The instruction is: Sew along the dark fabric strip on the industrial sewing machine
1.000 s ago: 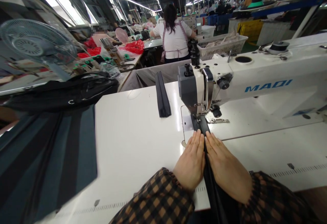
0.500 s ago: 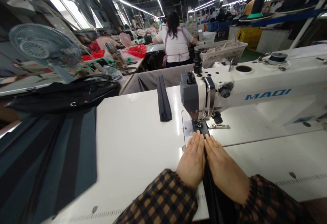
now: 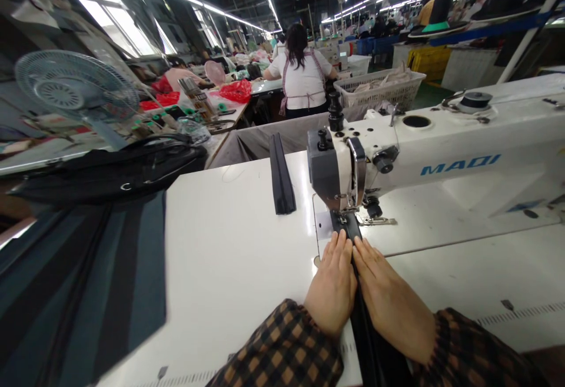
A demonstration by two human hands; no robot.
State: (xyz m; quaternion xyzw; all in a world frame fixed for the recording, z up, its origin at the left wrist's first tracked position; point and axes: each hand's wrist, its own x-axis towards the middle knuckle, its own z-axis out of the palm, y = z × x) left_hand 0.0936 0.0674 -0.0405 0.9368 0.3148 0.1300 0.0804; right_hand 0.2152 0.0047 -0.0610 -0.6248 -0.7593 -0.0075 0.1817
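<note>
A long black fabric strip (image 3: 364,333) runs from the table's front edge up under the needle area of the white sewing machine (image 3: 459,140). My left hand (image 3: 332,281) lies flat on the strip's left side, fingers stretched toward the presser foot (image 3: 342,218). On its right side rests my right hand (image 3: 391,299), also flat, its fingertips close to the left ones. Both hands press down just in front of the foot. Part of the strip is hidden beneath them. A separate short, folded dark fabric piece (image 3: 282,178) lies left of the machine head.
Dark blue and black striped fabric (image 3: 128,269) hangs over the table's left side, near a black bag-like bundle (image 3: 115,166). A fan (image 3: 66,90) stands behind it. Ahead, a co-worker (image 3: 304,75) sits with their back to me, beside a white basket (image 3: 384,87).
The camera view has shifted slightly. Both hands stay flat on the strip in front of the presser foot, with little visible movement.
</note>
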